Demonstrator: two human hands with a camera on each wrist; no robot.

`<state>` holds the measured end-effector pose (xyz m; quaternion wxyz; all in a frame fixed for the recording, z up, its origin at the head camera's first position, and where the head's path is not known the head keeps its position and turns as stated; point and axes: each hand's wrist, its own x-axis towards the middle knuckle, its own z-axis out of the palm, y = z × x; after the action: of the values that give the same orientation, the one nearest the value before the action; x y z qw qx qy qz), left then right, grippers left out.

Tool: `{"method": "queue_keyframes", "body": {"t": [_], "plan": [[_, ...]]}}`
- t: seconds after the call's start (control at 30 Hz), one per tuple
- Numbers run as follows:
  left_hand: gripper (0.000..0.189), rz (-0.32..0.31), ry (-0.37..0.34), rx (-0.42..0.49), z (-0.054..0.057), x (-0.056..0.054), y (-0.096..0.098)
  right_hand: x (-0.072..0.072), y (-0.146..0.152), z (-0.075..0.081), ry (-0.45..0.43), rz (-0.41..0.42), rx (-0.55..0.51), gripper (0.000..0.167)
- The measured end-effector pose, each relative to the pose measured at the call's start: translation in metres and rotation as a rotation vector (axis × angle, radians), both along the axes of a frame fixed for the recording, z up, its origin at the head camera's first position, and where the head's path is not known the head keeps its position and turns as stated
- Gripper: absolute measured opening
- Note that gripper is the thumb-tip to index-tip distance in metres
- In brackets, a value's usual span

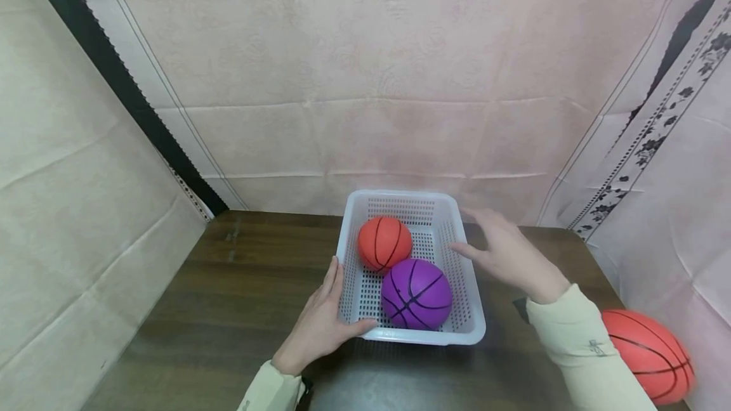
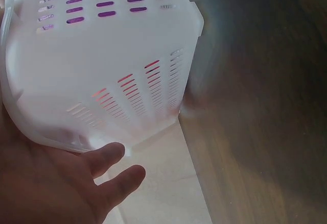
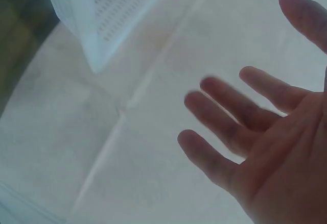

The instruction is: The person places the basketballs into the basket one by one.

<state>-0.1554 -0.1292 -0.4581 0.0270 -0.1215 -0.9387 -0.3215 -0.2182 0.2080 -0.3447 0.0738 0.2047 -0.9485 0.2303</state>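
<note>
A white perforated plastic basket [image 1: 422, 337] sits on the table and contains a small orange-red basketball [image 1: 385, 244] and a purple basketball [image 1: 417, 294]. My left hand [image 1: 318, 327] is at the basket's near left corner, thumb over the front rim and straight fingers along the left side. In the left wrist view, two fingertips [image 2: 134, 175] extend past the basket's wall [image 2: 76, 76]. My right hand [image 1: 508, 254] hovers by the right rim with spread fingers, holding nothing. The right wrist view shows its palm apart from the basket's corner [image 3: 84, 25].
A larger orange-red basketball [image 1: 651, 354] lies at the right edge of the table, partly behind the right sleeve [image 1: 588, 347]. The dark wooden table [image 1: 228, 309] meets pale cloth hangings [image 1: 365, 81] at the back and sides.
</note>
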Motion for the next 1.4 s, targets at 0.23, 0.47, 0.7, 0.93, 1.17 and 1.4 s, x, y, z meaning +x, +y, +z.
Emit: {"method": "queue_keyframes", "body": {"t": [0.23, 0.47, 0.7, 0.93, 1.17, 1.4], "plan": [[0.123, -0.005, 0.003, 0.002, -0.001, 0.000, 0.000, 0.035, 0.030, 0.015, 0.142, -0.088, -0.073, 0.073], [0.124, -0.005, 0.001, 0.005, -0.003, -0.001, -0.001, 0.065, 0.073, 0.007, 0.239, -0.260, -0.163, 0.072], [0.123, -0.005, 0.003, -0.002, -0.002, -0.001, -0.001, 0.089, 0.111, -0.014, 0.219, -0.481, -0.162, 0.076], [0.122, -0.013, 0.001, 0.003, -0.002, -0.002, 0.000, 0.109, 0.141, -0.041, 0.113, -0.633, -0.187, 0.083], [0.123, -0.010, 0.007, -0.009, -0.002, -0.002, 0.000, 0.126, 0.162, -0.062, 0.030, -0.806, -0.102, 0.094], [0.123, -0.008, 0.012, -0.006, -0.001, -0.001, 0.000, 0.129, 0.167, -0.080, -0.053, -0.818, -0.084, 0.105]]}}
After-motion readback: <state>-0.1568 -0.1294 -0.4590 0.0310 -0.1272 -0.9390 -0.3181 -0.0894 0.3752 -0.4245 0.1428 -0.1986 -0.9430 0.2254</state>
